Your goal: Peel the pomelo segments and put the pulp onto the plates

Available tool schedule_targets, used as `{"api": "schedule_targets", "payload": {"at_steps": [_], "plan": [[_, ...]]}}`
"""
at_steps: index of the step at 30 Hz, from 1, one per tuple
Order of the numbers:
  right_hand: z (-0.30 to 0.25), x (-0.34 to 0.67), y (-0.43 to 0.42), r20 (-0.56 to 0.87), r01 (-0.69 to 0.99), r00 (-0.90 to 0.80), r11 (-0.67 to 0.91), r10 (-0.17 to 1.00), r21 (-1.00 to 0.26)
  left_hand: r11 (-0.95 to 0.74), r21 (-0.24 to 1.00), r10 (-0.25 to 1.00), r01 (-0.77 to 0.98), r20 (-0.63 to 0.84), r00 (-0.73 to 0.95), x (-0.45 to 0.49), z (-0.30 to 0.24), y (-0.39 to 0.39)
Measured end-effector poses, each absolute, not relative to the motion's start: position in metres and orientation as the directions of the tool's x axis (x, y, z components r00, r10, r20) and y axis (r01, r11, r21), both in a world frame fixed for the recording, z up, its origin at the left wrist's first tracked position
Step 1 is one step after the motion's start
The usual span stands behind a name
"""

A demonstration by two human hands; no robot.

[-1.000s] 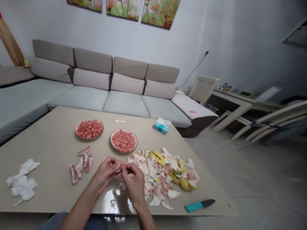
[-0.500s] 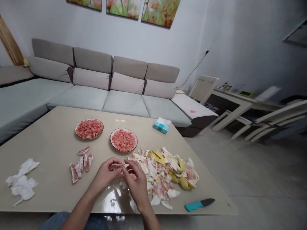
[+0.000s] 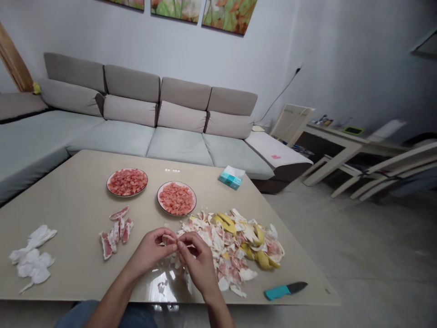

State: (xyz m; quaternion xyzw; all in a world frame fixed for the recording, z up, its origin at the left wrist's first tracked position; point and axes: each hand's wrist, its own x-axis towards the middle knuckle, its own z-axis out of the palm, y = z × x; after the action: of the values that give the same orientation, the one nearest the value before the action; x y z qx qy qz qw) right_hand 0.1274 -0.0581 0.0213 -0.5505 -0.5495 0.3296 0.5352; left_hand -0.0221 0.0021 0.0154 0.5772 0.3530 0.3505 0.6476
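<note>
In the lower middle of the frame, the left hand (image 3: 152, 249) and the right hand (image 3: 200, 260) come together, with their fingertips almost touching. The left hand holds a reddish piece of fruit (image 3: 168, 239) between its thumb and curled fingers. The right hand is narrow, pinching with thumb and forefinger at the right end of this same piece (whether it grips flesh or only skin, I cannot tell, because the fingers cover it). The piece is thus between the two hands, above the bench (image 3: 75, 207).

Just beside the right hand, toward the right, spreads a heap of peelings (image 3: 218, 246), white and pink, with thick yellow rinds among them. To the left of the left hand, and apart from it, lie several unpeeled segments (image 3: 116, 234) in a loose group. Beyond the hands, near the centre, is a round plate (image 3: 189, 187) with dark edge, covered by red pieces; a second plate (image 3: 115, 193), filled likewise, is farther left. A knife (image 3: 277, 292) with turquoise handle rests at the lower right, crumpled tissues (image 3: 35, 264) at the lower left. Behind the bench stands a long sofa (image 3: 136, 136).
</note>
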Motion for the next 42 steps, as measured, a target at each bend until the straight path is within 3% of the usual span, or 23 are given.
{"api": "schedule_targets", "payload": {"at_steps": [7,14,24,30,42], "plan": [[0.014,0.127,-0.058,0.116,-0.045,0.189,0.127,0.975,-0.991,0.138,0.983,0.834,-0.122,-0.049,0.550,-0.025,0.020,0.002],[0.007,0.122,-0.058,0.008,-0.333,0.187,0.071,0.982,-0.940,0.174,0.971,0.841,-0.165,-0.059,0.537,-0.024,0.028,0.000],[0.010,0.120,-0.058,0.015,-0.333,0.212,0.086,0.977,-0.939,0.272,0.921,0.872,-0.277,-0.115,0.475,-0.024,0.025,-0.001],[0.012,0.121,-0.059,0.002,-0.304,0.150,0.048,0.989,-0.952,0.304,0.914,0.865,-0.269,-0.146,0.479,-0.024,0.024,-0.001],[0.011,0.127,-0.057,-0.010,-0.243,0.209,0.042,0.978,-0.969,0.396,0.872,0.820,-0.286,-0.196,0.538,-0.028,0.024,0.002]]}}
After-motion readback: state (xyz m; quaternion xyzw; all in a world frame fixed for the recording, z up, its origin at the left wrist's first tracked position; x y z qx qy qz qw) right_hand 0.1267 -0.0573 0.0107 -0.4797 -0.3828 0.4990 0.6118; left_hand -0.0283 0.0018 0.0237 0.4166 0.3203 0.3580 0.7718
